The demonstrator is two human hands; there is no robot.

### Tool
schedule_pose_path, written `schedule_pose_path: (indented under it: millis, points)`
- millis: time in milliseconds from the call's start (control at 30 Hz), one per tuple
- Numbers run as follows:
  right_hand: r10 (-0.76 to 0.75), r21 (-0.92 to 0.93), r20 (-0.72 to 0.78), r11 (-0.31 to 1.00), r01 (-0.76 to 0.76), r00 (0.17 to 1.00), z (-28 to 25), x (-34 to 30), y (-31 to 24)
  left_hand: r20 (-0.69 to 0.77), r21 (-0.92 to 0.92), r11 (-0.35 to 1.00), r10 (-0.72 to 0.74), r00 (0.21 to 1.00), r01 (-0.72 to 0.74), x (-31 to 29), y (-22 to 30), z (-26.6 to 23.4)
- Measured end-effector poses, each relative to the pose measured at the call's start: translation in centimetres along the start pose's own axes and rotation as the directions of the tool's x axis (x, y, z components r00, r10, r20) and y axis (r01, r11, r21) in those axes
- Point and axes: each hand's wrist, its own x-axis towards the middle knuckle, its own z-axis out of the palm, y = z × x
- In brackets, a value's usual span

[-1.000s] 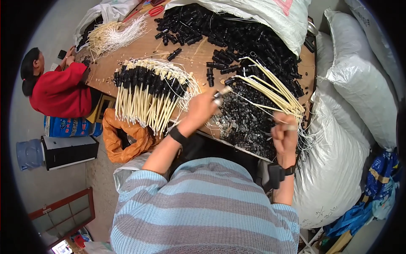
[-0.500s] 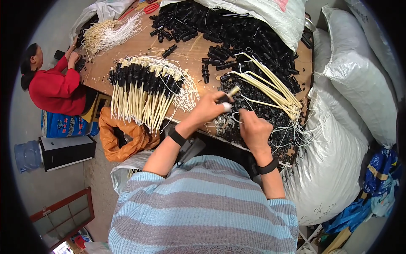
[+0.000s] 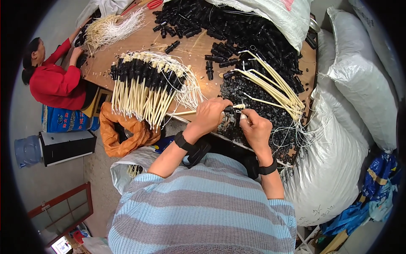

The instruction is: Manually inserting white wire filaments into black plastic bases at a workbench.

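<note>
One black cylindrical plastic fitting (image 3: 229, 109) sits between the hands, above small black parts (image 3: 277, 122). Left hand (image 3: 209, 113): curled around it. Right hand (image 3: 257, 127): pinched at its cream end (image 3: 239, 106) (contact unclear). Probably light, stiff; grip mid-body.

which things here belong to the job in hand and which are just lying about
Seem part of the job:
- black fitting in the left hand
- row of tubes with black fittings
- loose cream tubes
- pile of black fittings

Seem just lying about:
- water jug
- framed panel
- blue plastic
</note>
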Motion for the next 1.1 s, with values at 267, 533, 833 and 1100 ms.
schedule_pose_path:
  millis: [267, 533, 833, 1100]
  points:
    - [0.030, 0.012, 0.072, 0.999, -0.031, 0.997, 0.5, -0.2, 0.0, 0.014, -0.070, 0.993, 0.092, 0.996, -0.091, -0.1, 0.2, 0.5]
    - [-0.059, 0.159, 0.253, 0.987, 0.018, 0.966, 0.3, -0.6, 0.0, 0.273, -0.268, 0.961, 0.012, 0.962, 0.064, 0.5, 1.0, -0.8]
    - [-0.049, -0.003, 0.134, 0.999, 0.050, 0.990, 0.6, -0.8, -0.3, -0.204, -0.244, 0.943, 0.178, 0.963, -0.226, 0.3, 0.8, 0.2]
    - [-0.090, 0.053, 0.045, 0.995, 0.088, 0.995, 0.5, -0.4, -0.7, -0.261, -0.384, 0.884, 0.172, 0.950, -0.266, 0.3, 0.0, -0.2]
